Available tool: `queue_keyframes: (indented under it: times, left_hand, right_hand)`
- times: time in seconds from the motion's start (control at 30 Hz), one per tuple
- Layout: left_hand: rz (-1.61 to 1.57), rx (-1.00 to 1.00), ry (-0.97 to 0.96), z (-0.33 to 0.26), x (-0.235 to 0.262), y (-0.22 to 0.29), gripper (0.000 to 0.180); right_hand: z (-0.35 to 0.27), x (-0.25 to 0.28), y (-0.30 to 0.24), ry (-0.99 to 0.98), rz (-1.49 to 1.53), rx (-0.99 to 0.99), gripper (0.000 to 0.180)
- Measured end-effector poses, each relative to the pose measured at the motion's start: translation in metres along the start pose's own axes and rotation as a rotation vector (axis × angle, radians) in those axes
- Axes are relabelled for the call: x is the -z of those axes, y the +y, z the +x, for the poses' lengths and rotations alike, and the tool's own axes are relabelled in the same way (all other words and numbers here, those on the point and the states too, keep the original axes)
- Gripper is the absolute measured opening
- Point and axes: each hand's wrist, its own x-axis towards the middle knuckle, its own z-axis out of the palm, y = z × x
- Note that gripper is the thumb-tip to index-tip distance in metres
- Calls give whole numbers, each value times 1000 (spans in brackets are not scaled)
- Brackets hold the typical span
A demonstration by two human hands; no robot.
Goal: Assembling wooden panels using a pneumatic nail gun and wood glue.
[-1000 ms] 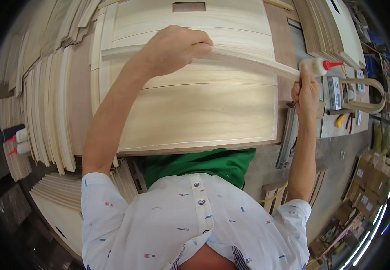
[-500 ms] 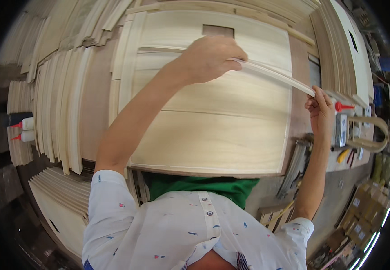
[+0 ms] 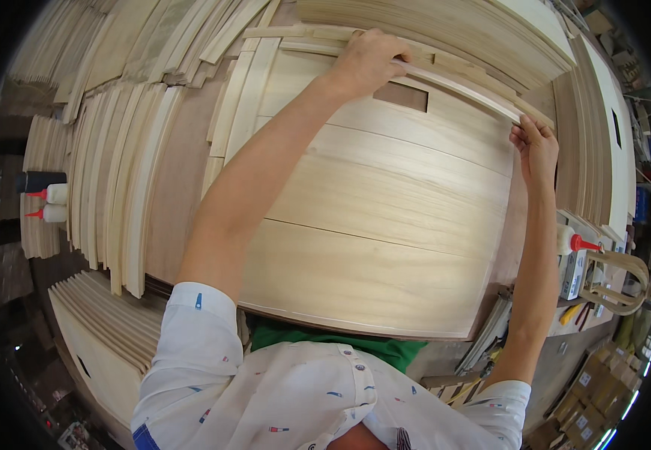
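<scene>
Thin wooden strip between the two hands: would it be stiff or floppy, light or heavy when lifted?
The wooden strip is probably light, being so slim. Long and narrow, it may flex a little, though solid-looking wood suggests springy rather than floppy. Its flat-looking side hints at sliding, not rolling, if pushed.

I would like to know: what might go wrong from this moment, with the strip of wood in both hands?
The thin wooden strip might bend or twist, since the left hand and right hand grip it only at two places.
A wooden rail lies close along its far side, so either hand could get pinched.
The red-tipped bottle appears near the right forearm and might be knocked.
</scene>
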Motion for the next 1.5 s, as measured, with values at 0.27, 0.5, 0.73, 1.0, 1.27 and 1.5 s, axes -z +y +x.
queue_keyframes:
  times: [0.27, 0.5, 0.73, 1.0, 1.27, 1.5]
  left_hand:
    - [35, -145, 11, 14, -19, -5, 19]
    - [38, -256, 70, 50, -90, 48, 22]
    - [38, -308, 175, 74, -145, 61, 16]
    - [-10, -269, 126, 77, -145, 48, 18]
    - [4, -220, 50, 81, -140, 46, 22]
    - [-134, -181, -43, 76, -124, 17, 22]
  right_hand:
    - [19, -14, -6, 39, -288, 91, 19]
    - [44, -16, 7, 157, -781, 117, 26]
    - [25, -26, -5, 146, -868, 142, 30]
    - [-181, 51, -84, -73, -722, 65, 22]
    - [-338, 124, -50, 253, -1083, -223, 51]
    - [-322, 98, -1, 245, -953, -263, 81]
